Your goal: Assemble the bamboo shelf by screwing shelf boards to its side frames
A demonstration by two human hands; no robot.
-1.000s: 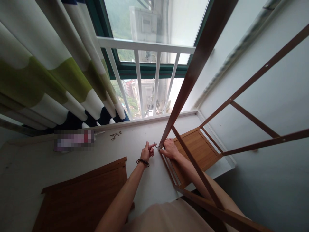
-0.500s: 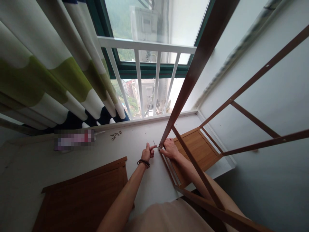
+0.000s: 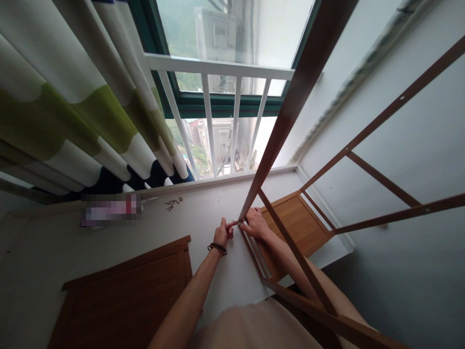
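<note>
My left hand (image 3: 222, 234) has its index finger stretched out and its thumb raised, with the other fingers curled. The index fingertip touches a small thin metal hex key (image 3: 234, 221) at the foot of a brown wooden post (image 3: 271, 150); how far the key sits in the post is too small to tell. Just right of that joint, my right hand (image 3: 256, 224) wraps round the lower end of the wooden frame, its fingertips partly hidden behind it. Below my right forearm lies the slatted side and wooden panel (image 3: 296, 223) of this frame.
Several small screws (image 3: 174, 202) lie on the white ledge (image 3: 207, 213), near a blurred-out package (image 3: 111, 210). A loose brown panel (image 3: 127, 295) rests at lower left. Striped curtains (image 3: 87, 116), a white railing (image 3: 221, 68) and a wall border the ledge. Frame bars rise at right.
My left index finger has pushed slightly rightward against the hex key, whose upright arm has swung round. My right hand and the wooden frame stay in place.
</note>
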